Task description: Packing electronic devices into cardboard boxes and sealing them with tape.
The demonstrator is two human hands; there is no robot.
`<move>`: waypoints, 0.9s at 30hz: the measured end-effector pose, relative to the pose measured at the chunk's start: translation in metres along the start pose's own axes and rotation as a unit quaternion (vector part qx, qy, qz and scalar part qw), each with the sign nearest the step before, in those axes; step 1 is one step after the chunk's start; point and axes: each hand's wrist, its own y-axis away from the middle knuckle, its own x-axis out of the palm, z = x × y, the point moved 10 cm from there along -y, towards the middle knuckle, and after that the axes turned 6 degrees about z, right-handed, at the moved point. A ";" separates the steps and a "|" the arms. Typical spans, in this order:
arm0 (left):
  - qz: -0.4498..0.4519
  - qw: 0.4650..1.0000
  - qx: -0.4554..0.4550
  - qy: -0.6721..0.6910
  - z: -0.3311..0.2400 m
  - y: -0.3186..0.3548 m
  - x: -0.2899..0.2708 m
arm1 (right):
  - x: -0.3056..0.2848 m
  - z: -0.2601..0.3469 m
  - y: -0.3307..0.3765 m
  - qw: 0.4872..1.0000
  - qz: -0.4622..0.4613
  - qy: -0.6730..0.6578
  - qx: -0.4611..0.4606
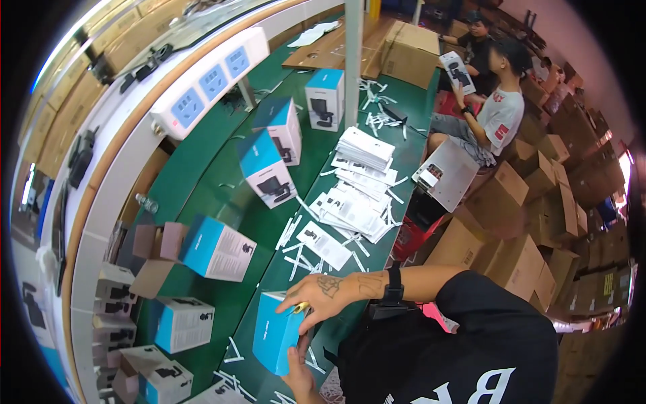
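Blue-and-white box (277,331) sits at the near edge of the green table (202,182), grasped by both hands: right hand (321,296) over its top, left hand (298,369) beneath. Overhanging that edge, it could slip if either hold loosens.

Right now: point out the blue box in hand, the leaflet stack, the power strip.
blue box (274,333), head view, blue front face.
leaflet stack (365,147), head view, top sheet.
power strip (208,79), head view, middle socket.

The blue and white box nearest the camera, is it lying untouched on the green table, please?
No, both hands are on the blue and white box, one on top and one below.
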 end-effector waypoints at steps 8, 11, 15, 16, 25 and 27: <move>-0.173 0.976 0.022 -0.131 -0.006 0.026 -0.032 | -0.004 0.003 0.030 0.982 -0.055 0.166 -0.076; -0.195 0.820 0.222 -0.490 -0.060 0.034 -0.012 | 0.014 0.002 0.030 0.981 -0.055 0.166 -0.083; -0.059 0.781 0.216 -0.582 -0.036 0.020 -0.019 | 0.028 0.006 0.035 0.975 -0.064 0.192 -0.090; -0.061 0.782 0.214 -0.582 -0.032 0.021 -0.023 | 0.030 0.008 0.036 0.973 -0.068 0.201 -0.094; -0.057 0.839 0.214 -0.497 -0.029 0.025 -0.040 | 0.042 0.018 0.042 0.951 -0.043 0.297 -0.074; -0.044 0.863 0.199 -0.462 -0.028 0.023 -0.042 | 0.043 0.015 0.041 0.952 -0.053 0.296 -0.060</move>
